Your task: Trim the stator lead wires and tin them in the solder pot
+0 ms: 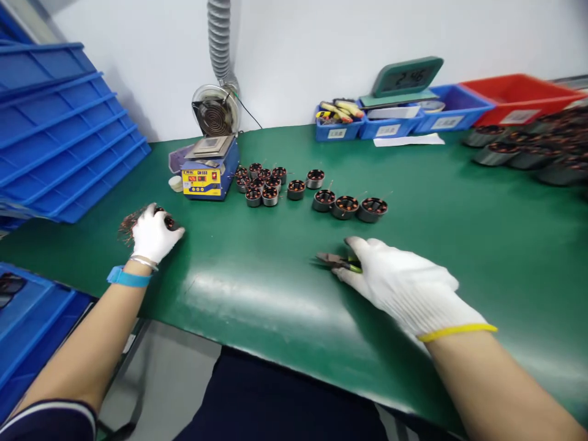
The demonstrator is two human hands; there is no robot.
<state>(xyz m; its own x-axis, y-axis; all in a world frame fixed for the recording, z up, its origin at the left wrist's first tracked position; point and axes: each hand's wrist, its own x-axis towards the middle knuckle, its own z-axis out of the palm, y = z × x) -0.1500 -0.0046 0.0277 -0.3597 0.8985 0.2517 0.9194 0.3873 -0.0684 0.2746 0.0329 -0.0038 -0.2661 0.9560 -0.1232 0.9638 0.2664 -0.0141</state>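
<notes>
Gloved right hand (404,288) lies nearest, low on green mat (459,233), fingers curled round small pliers (337,262), jaws pointing left and resting on the mat. Left hand (154,234), well apart at far left, is closed over a dark stator (169,222) beside a heap of copper wire scrap (128,225); more stators (346,207) sit in a row past the pliers, solder pot (209,174) behind. Looks like a between-pieces step: next move prob. needs stator & pliers brought together mid-mat, tips lined up on a wire lead.
</notes>
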